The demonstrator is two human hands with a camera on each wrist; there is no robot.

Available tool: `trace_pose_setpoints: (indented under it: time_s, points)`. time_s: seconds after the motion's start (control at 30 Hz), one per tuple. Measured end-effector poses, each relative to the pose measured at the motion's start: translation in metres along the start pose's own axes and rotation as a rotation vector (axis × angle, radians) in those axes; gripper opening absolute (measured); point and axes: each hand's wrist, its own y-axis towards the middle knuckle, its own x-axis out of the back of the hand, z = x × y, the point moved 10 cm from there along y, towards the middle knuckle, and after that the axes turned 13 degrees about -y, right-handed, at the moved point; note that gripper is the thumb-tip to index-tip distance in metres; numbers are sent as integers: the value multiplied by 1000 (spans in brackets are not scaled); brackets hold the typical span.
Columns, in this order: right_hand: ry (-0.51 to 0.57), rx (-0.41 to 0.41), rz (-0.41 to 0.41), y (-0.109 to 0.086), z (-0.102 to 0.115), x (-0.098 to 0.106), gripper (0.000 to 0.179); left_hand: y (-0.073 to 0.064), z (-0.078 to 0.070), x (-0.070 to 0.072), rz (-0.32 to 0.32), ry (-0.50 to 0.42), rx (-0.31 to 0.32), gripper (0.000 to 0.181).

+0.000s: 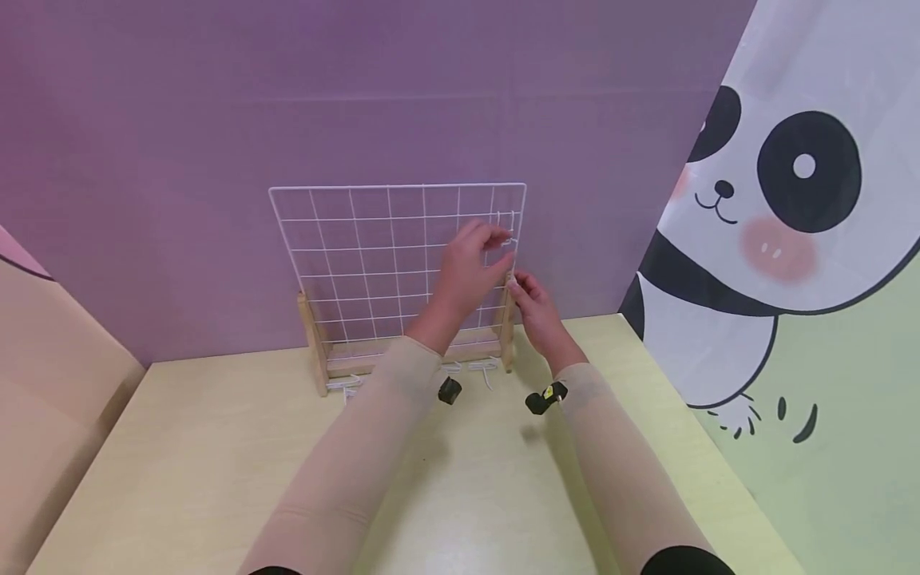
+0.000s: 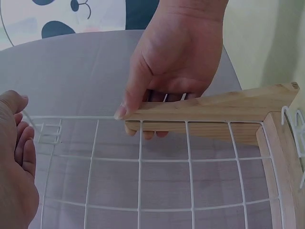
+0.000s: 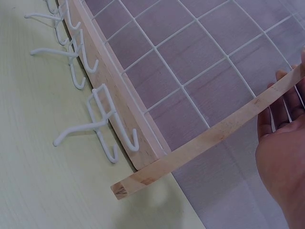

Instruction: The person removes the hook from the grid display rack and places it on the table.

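Observation:
A white wire grid panel (image 1: 406, 247) stands upright in a wooden stand (image 1: 312, 343). My right hand (image 1: 537, 315) grips the stand's right wooden upright (image 2: 200, 107), thumb on the near edge and fingers behind it, close to where it meets the grid. Near the grid's top right corner, a white wire hook (image 2: 50, 133) hangs on the mesh. My left hand (image 1: 470, 267) is right at this hook, its thumb and fingers parted, with the hook's prong by the fingertips. In the left wrist view the left hand (image 2: 16, 157) appears only partly.
Several more white wire hooks (image 3: 100, 124) lie on the pale table (image 1: 216, 447) along the foot of the stand. A purple backdrop (image 1: 388, 96) rises behind the grid, and a panda print (image 1: 805, 200) covers the wall at right.

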Motion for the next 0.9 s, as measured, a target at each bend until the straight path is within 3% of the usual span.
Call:
trace_pose_setpoints:
  time_s: [0.23, 0.47, 0.73, 0.9]
  points:
    - [-13, -3, 3, -1, 0, -1, 45, 5, 5, -6, 0, -2, 31, 20]
    - [-23, -13, -3, -2, 1, -1, 43, 7, 6, -5, -50, 17, 55, 15]
    - [-27, -22, 4, -2, 0, 0, 45, 7, -1, -3, -104, 76, 33, 13]
    - [-42, -28, -1, -3, 0, 1, 45, 7, -8, 3, -138, 90, -18, 11]
